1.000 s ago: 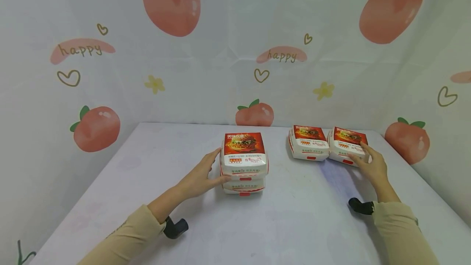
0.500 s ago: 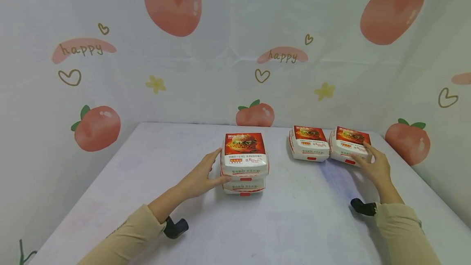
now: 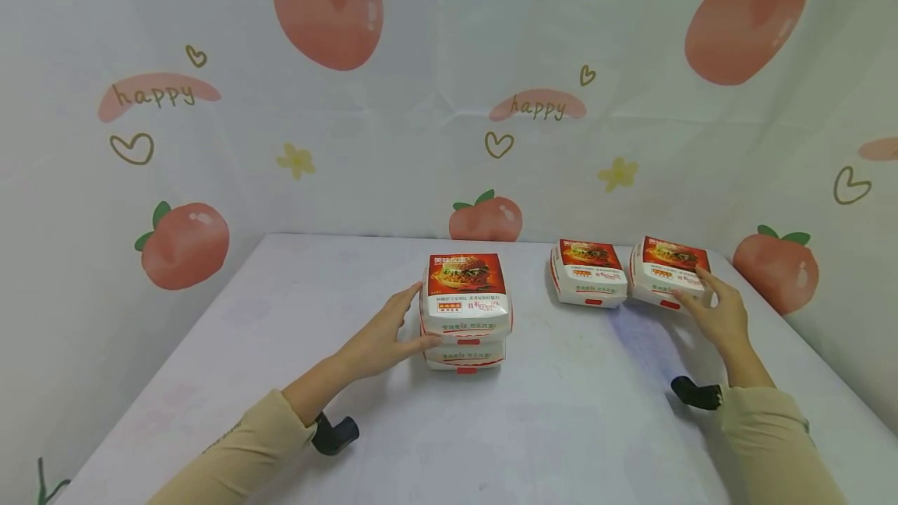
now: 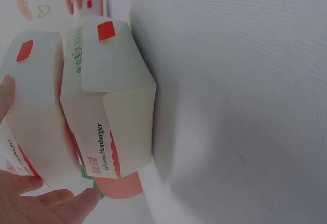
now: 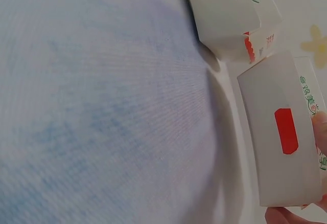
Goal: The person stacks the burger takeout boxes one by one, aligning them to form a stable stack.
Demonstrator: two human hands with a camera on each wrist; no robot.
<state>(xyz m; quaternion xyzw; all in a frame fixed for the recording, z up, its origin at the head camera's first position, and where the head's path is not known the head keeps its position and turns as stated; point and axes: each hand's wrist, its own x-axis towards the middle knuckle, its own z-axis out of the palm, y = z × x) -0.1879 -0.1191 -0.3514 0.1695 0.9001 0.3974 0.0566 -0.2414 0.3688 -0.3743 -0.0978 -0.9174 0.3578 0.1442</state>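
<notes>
1. Head view: white table, four red-and-white burger boxes. Left hand holds the upper box of a two-box stack by its left side, thumb at the front, fingers toward the rear. Lower box directly beneath, on the table. Right hand grips the far right box at its right side, box slightly turned. Far left box just beside it. Beige sleeves, black wrist pieces at both cuffs. Backdrop with fruit, hearts, "happy".

2. Left wrist view: sideways picture. Thumb and fingers spread across the upper box, which sits on the lower box, slightly offset. "Delicious Hamburger" printed on the lower box's side. Right hand and part of a box small at top.

3. Right wrist view: far right box between fingers at the frame edge, red tab facing camera; looks raised off the table. Far left box near, partly cropped.
</notes>
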